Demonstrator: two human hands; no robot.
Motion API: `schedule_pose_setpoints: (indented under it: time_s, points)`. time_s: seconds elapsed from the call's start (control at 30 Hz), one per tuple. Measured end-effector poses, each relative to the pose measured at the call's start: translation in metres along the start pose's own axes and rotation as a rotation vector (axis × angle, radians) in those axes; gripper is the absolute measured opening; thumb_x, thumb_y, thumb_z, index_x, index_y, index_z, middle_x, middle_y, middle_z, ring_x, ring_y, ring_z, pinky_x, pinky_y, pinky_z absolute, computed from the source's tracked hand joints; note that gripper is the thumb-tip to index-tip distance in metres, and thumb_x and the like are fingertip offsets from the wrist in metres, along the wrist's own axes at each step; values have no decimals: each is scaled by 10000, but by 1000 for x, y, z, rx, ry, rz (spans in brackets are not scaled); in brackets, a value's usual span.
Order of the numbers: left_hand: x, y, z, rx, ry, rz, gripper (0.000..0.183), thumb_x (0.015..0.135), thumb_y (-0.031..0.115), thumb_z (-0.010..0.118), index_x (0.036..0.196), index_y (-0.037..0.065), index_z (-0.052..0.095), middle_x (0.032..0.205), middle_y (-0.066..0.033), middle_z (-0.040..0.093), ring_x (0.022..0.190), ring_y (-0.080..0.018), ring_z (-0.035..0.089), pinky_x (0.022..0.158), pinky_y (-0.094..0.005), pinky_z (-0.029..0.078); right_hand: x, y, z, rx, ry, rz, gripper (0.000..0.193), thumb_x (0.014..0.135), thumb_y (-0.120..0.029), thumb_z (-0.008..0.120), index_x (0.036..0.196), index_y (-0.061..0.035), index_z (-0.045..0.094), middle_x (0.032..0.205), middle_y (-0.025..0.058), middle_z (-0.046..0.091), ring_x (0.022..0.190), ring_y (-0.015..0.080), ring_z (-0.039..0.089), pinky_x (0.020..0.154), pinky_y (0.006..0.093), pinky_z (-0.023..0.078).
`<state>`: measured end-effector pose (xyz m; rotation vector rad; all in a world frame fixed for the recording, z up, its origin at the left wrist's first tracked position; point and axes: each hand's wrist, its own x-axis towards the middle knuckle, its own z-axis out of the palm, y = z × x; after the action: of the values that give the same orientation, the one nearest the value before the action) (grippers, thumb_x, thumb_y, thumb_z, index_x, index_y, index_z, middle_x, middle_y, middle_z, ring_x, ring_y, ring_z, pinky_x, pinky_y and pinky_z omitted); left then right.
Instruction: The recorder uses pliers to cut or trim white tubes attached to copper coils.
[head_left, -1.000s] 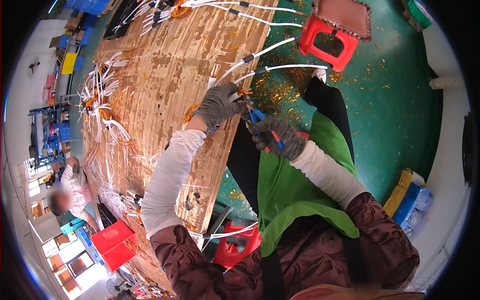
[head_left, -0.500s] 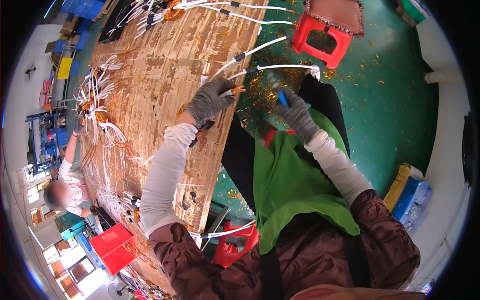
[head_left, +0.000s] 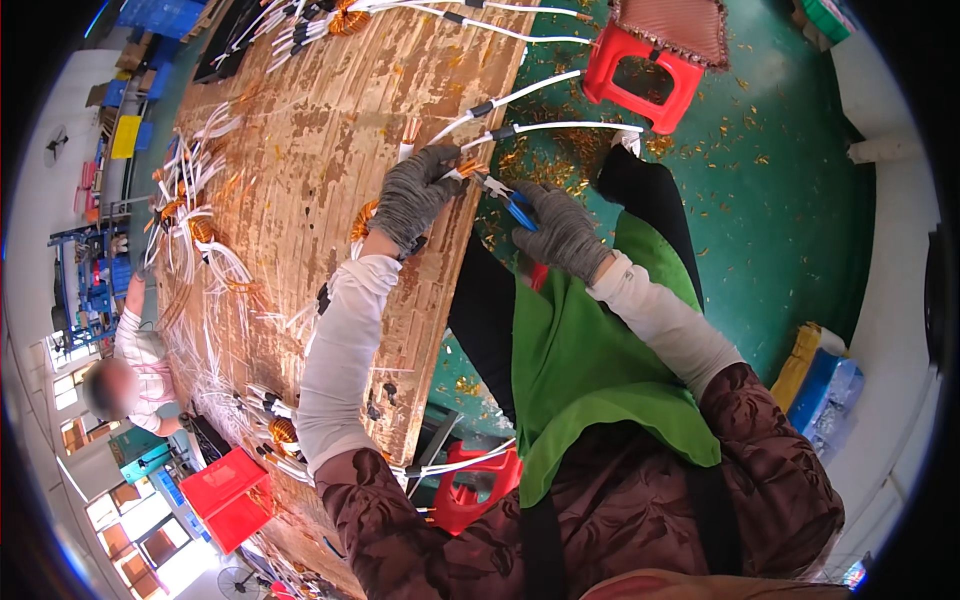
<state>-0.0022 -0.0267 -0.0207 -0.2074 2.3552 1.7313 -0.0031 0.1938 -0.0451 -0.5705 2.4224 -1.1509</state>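
Note:
My left hand (head_left: 410, 200), in a grey glove, is closed on a white-sleeved copper wire (head_left: 466, 171) at the table edge; its bare copper end sticks out past my fingers. Gripped in my grey-gloved right hand (head_left: 566, 234) are blue-handled pliers (head_left: 520, 210). Their metal jaws meet the copper end, but whether they are closed on it I cannot tell. An orange copper coil (head_left: 362, 220) lies partly hidden beside my left wrist. White leads with black sleeves (head_left: 502, 132) extend from near my left hand over the table edge.
The worn wooden table (head_left: 330, 150) carries more coils with white leads (head_left: 203, 230) at left. A red stool (head_left: 640, 75) with a cushion stands at the upper right. Copper scraps (head_left: 560, 150) litter the green floor. Across the table is another person (head_left: 145, 365), near a red bin (head_left: 228, 498).
My right hand has moved left and slightly down, bringing the pliers from over the floor to the copper wire end. My left hand has shifted slightly, still gripping the wire.

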Motion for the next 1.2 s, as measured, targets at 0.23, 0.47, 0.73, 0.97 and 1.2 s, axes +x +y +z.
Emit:
schedule_pose_setpoints:
  time_s: [0.23,0.47,0.73,0.97,1.2]
  points:
    - [0,-9,7,94,120,46,424,788,-52,607,1198,-12,509,1035,-117,616,881,-150,592,764,-256,491,9,-9,4,-67,-53,51,548,720,-263,618,1224,-87,496,1048,184,562,976,356,562,855,441,452]
    - [3,-17,9,245,235,142,413,762,30,637,1164,7,545,980,-159,657,884,-205,645,776,-295,495,14,-18,6,-122,-25,63,559,714,-236,618,1235,-86,479,1072,207,554,974,370,565,848,451,467]
    - [-1,-14,21,309,357,132,316,780,36,621,1091,19,571,891,-151,667,814,-210,653,711,-314,506,18,-14,31,-126,178,-22,477,707,-157,610,1161,-49,512,936,167,576,804,344,574,721,421,471]
    - [-7,-9,24,249,350,201,239,798,21,614,1032,-3,573,890,-136,653,817,-197,645,719,-304,503,9,-11,5,1797,-774,512,324,809,-94,522,1122,-11,516,727,14,477,581,104,431,522,251,400]
    - [-8,2,9,196,112,24,300,764,37,677,1042,6,567,947,-118,645,892,-162,614,788,-290,496,7,-1,5,1354,-593,411,328,783,-119,593,1093,-12,565,682,12,521,552,97,496,473,230,416]
